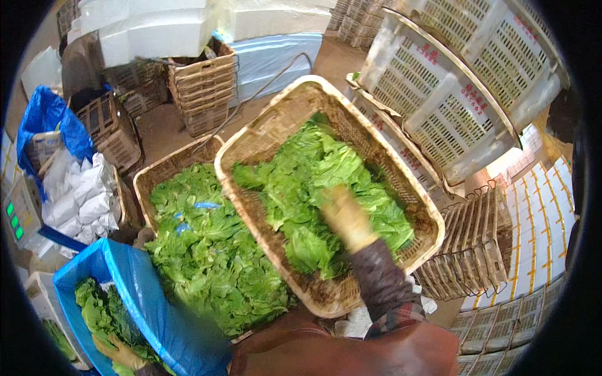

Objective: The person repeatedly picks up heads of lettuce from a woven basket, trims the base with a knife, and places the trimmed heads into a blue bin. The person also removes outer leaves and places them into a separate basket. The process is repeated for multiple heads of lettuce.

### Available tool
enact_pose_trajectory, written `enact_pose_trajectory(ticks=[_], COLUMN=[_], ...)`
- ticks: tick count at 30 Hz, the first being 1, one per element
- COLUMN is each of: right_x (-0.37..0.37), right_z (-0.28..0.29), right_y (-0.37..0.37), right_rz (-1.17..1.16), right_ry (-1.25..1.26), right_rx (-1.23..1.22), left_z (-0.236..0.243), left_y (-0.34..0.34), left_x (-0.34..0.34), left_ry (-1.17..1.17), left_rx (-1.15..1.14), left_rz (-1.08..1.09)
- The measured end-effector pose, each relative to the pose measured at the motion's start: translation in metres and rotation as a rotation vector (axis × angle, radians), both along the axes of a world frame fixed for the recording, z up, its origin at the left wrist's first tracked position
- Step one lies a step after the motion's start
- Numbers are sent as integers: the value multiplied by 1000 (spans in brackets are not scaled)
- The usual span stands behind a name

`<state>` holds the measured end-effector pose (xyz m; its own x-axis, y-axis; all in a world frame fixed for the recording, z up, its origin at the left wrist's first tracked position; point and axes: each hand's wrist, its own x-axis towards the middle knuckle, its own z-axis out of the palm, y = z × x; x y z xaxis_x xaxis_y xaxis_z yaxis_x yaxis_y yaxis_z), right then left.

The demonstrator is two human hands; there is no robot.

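The gloved fingers of the right hand (347,216) are blurred with motion — I cannot tell whether they are spread or closed, only that the yellowish glove lies on the heap of light green leafy lettuce (326,188) inside a tilted rectangular woven basket (263,128). The hand sits toward the basket's near right corner, its dark sleeve running back to the lower edge. That basket is raised at a slant, its lower left rim overhanging a second woven basket (164,168) already heaped with the same leaves.

At the lower left, the left hand (122,354), also gloved, rests among darker green leaves (103,310) in a blue plastic bag liner (147,294); its fingers look loosely curled, though little shows.

Judging by this, the step in hand is working through the greens in the raised basket. The next move likely calls for a firm hold on a bunch without tipping the slanted basket further.
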<state>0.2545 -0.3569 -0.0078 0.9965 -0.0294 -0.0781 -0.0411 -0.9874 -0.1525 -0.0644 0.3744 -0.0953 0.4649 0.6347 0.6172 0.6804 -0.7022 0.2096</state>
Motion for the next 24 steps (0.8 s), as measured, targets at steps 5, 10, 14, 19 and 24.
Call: enact_pose_trajectory(ticks=[5, 10, 14, 19, 24], right_x=[103, 87, 78, 27, -29], right_z=[60, 2, -9, 60, 81], right_y=[-92, -42, -41, 38, 146], right_rz=[-622, -54, -267, 59, 170], right_ry=[230, -30, 161, -306, 259], right_rx=[661, 566, 1217, 1009, 1065], left_z=[25, -17, -7, 72, 93], left_y=[-288, -554, -593, -486, -378], left_x=[274, 413, 413, 359, 260], left_ry=[-380, 34, 28, -266, -271], left_rx=[-1001, -1298, -2128, -1893, -1663], left_rz=[-1112, -1644, -1306, -1500, -1276])
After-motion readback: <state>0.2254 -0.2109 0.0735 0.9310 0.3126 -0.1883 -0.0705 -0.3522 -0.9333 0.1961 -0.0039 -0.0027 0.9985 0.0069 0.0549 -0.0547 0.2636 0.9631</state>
